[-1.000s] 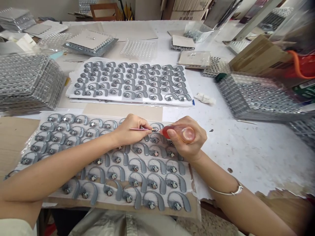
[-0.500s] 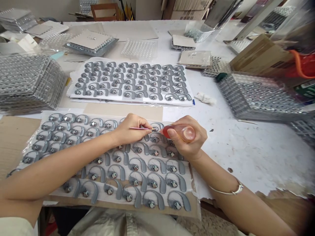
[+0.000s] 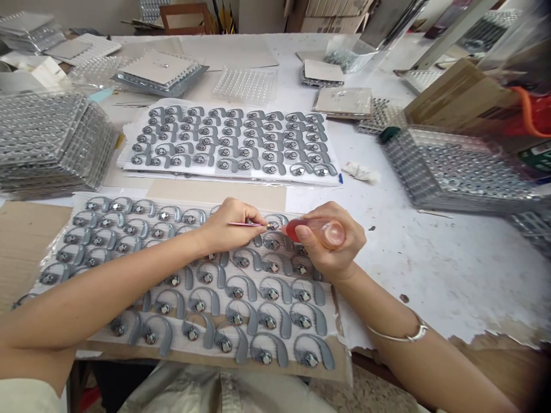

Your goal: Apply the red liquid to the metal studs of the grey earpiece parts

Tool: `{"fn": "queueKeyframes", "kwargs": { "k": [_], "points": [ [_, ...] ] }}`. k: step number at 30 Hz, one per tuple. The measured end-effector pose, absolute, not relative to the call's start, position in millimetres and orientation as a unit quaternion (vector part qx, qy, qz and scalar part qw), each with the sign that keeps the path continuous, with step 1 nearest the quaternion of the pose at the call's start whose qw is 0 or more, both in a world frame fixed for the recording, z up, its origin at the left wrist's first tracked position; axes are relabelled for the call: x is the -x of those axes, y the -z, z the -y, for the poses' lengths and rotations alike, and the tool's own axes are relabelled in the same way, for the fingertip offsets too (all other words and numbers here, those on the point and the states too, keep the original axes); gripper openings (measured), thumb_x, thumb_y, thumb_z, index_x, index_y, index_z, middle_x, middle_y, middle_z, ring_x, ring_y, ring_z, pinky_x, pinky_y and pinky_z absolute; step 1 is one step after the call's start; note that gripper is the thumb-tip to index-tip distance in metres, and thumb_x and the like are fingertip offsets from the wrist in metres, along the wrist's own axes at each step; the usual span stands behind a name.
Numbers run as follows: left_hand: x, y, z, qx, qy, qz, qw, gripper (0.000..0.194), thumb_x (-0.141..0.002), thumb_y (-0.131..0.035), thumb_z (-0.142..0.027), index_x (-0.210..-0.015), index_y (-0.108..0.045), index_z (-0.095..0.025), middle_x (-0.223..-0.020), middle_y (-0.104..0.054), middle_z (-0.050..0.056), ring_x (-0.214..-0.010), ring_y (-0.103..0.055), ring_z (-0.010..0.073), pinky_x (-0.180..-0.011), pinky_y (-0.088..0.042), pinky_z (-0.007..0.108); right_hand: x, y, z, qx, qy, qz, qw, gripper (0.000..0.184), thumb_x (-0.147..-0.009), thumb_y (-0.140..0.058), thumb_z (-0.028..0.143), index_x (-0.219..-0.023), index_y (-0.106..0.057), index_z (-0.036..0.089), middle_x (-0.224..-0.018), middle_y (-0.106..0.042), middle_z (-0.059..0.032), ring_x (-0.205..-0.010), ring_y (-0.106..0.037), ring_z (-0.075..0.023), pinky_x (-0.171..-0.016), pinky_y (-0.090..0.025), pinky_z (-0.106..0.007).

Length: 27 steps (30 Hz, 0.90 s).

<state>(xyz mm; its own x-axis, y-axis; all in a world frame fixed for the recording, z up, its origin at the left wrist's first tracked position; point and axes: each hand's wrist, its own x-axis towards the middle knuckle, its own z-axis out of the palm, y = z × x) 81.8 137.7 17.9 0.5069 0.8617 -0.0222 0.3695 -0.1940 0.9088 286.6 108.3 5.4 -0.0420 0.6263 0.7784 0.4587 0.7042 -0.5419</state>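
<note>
My left hand (image 3: 230, 226) pinches thin pink tweezers (image 3: 249, 224), whose tip rests on a grey ear-hook piece (image 3: 274, 221) in the top row of the near sheet (image 3: 181, 275). My right hand (image 3: 331, 244) is wrapped around a small clear squeeze bottle with a red cap (image 3: 316, 231). The bottle's nozzle points left at that same piece, right beside the tweezers' tip. The near sheet carries several rows of grey ear hooks with shiny round centres. My forearms cover part of it.
A second sheet of ear hooks (image 3: 228, 143) lies further back. Stacks of clear blister trays stand at the left (image 3: 47, 143) and right (image 3: 451, 172). A white crumpled wad (image 3: 360, 172) lies on the table. Cardboard (image 3: 451, 94) and more trays crowd the far edge.
Both hands stay at the same ear-hook piece. The view has shifted very slightly; nothing was picked up or let go.
</note>
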Motion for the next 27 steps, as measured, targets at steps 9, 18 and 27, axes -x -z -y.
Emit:
{"fn": "queueKeyframes", "kwargs": {
  "k": [9, 18, 27],
  "points": [
    [-81.9, -17.5, -138.6, -0.728, -0.259, -0.423, 0.475, 0.016, -0.076, -0.065, -0.021, -0.082, -0.077, -0.012, -0.074, -0.074, 0.006, -0.061, -0.064, 0.0149, -0.054, -0.044, 0.022, -285.0, -6.2, -110.0, 0.370, -0.070, 0.723, 0.580, 0.013, -0.081, -0.070, 0.028, -0.081, -0.061, 0.020, -0.066, -0.064, -0.0018, -0.056, -0.057, -0.0164, -0.051, -0.047, -0.030],
    [-83.7, -18.8, -138.0, -0.717, -0.254, -0.437, 0.481, 0.015, -0.075, -0.066, -0.021, -0.081, -0.077, -0.013, -0.074, -0.074, 0.006, -0.062, -0.065, 0.0157, -0.054, -0.046, 0.022, -285.1, -5.1, -108.4, 0.393, -0.089, 0.689, 0.603, 0.016, -0.080, -0.072, 0.033, -0.078, -0.062, 0.020, -0.066, -0.063, -0.0026, -0.056, -0.056, -0.0175, -0.051, -0.047, -0.032],
    [-73.5, -34.7, -121.4, -0.674, -0.325, -0.511, 0.424, 0.016, -0.075, -0.072, -0.026, -0.084, -0.077, -0.013, -0.080, -0.076, 0.007, -0.065, -0.069, 0.0170, -0.053, -0.052, 0.021, -333.8, -17.4, -138.1, 0.392, -0.309, 0.440, 0.747, 0.034, -0.086, -0.058, 0.055, -0.076, -0.051, 0.023, -0.060, -0.054, 0.0015, -0.041, -0.057, -0.0168, -0.026, -0.026, -0.026]
  ]
}}
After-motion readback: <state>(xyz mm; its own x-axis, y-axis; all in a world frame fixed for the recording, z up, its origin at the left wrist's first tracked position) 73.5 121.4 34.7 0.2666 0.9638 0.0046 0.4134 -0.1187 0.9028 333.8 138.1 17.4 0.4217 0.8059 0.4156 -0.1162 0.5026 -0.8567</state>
